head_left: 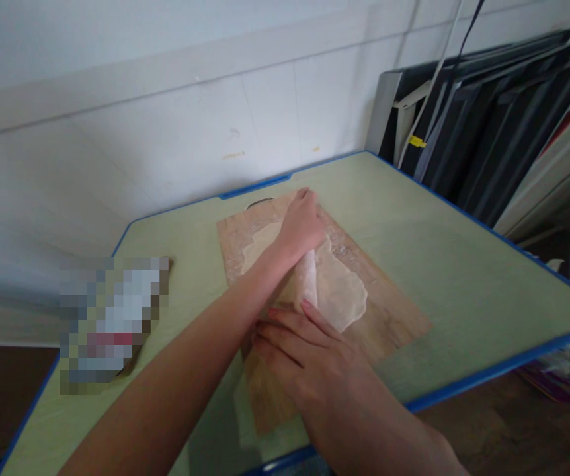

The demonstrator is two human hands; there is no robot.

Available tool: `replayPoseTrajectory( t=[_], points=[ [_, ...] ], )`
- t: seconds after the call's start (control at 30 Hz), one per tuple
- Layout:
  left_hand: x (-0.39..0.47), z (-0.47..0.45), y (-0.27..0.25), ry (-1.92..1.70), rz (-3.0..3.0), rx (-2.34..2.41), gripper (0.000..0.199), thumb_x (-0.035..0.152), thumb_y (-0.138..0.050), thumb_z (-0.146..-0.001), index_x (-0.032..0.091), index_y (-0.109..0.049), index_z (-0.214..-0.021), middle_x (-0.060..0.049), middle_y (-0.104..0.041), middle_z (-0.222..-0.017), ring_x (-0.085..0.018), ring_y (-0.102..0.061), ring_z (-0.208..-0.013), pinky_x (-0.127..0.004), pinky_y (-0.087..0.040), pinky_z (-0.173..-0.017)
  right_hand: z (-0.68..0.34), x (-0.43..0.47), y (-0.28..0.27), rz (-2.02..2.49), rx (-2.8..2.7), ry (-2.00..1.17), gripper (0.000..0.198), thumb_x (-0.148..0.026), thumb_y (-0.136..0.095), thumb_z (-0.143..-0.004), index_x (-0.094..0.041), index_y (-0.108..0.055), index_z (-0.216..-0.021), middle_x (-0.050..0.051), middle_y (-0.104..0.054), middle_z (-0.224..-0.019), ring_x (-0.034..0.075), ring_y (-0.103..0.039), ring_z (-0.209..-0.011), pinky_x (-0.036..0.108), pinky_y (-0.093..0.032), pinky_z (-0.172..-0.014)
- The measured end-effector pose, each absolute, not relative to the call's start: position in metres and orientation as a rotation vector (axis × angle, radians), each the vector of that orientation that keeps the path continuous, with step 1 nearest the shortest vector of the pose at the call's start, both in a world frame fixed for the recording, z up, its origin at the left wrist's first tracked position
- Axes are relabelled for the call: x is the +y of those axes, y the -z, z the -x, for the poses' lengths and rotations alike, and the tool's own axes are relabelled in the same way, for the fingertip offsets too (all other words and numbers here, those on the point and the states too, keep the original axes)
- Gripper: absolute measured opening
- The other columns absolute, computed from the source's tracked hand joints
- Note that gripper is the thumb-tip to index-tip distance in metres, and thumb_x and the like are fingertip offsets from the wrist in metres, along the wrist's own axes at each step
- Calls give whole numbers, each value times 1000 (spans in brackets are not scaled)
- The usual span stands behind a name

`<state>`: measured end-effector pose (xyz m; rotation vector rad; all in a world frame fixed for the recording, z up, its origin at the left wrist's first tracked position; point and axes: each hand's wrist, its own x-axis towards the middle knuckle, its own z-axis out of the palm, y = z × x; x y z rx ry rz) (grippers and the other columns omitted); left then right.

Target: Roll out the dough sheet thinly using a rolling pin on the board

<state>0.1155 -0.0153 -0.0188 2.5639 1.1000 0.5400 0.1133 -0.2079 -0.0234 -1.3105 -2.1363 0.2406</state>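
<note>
A flour-dusted rolling pin (306, 277) lies across a thin, uneven sheet of dough (342, 291), its length running away from me. My left hand (305, 221) is closed round its far end. Over the near end lies my right hand (309, 344), fingers bent across it and pointing left; that end is hidden beneath them. Under the dough is a wooden board (389, 324) with flour smeared on it. My left forearm covers part of the dough and the board's left side.
The board rests on a pale green table (463, 264) with a blue edge, against a white wall (275, 112). A pixelated object (126, 317) lies at the left. Dark panels (488, 119) lean behind the right side, with cables hanging in front.
</note>
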Motion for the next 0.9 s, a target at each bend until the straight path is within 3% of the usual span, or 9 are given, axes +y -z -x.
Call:
replayPoseTrajectory(
  t=[0.3, 0.5, 0.63, 0.77, 0.9],
  points=[
    [-11, -96, 15, -537, -2480, 1140, 37, 6, -32, -89, 12, -45, -123, -14, -49, -134, -21, -44, -129, -38, -31, -111, -93, -196, 27, 1287, -2178, -59, 34, -14, -38, -96, -5, -66, -114, 12, -68, -118, 22, -58, -114, 32, -35, -111],
    [-29, -124, 13, -513, -2530, 1196, 45, -7, -39, -75, 7, -49, -116, -18, -51, -125, -30, -46, -124, -46, -32, -108, -128, -214, 26, 1197, -2062, -314, 36, -17, -37, -97, -11, -61, -123, 6, -67, -122, 15, -54, -119, 29, -30, -113],
    [-26, -121, 13, -515, -2519, 1195, 42, -7, -39, -75, 9, -51, -112, -16, -53, -123, -27, -49, -121, -42, -36, -107, -131, -217, 24, 1183, -2060, -436, 36, -15, -40, -95, -13, -58, -126, 5, -68, -121, 13, -54, -118, 27, -28, -114],
    [-15, -105, 16, -557, -2474, 1213, 41, -1, -37, -81, 15, -48, -117, -13, -52, -127, -22, -49, -122, -38, -36, -108, -105, -202, 22, 1213, -2156, -292, 30, -11, -41, -93, -7, -67, -109, 9, -72, -106, 18, -61, -105, 29, -32, -112],
    [-15, -105, 16, -549, -2482, 1229, 41, -1, -39, -80, 15, -49, -116, -13, -52, -125, -24, -51, -119, -41, -38, -106, -99, -200, 25, 1223, -2100, -169, 35, -12, -35, -96, -3, -64, -114, 13, -69, -117, 20, -58, -115, 30, -33, -112]
  ],
)
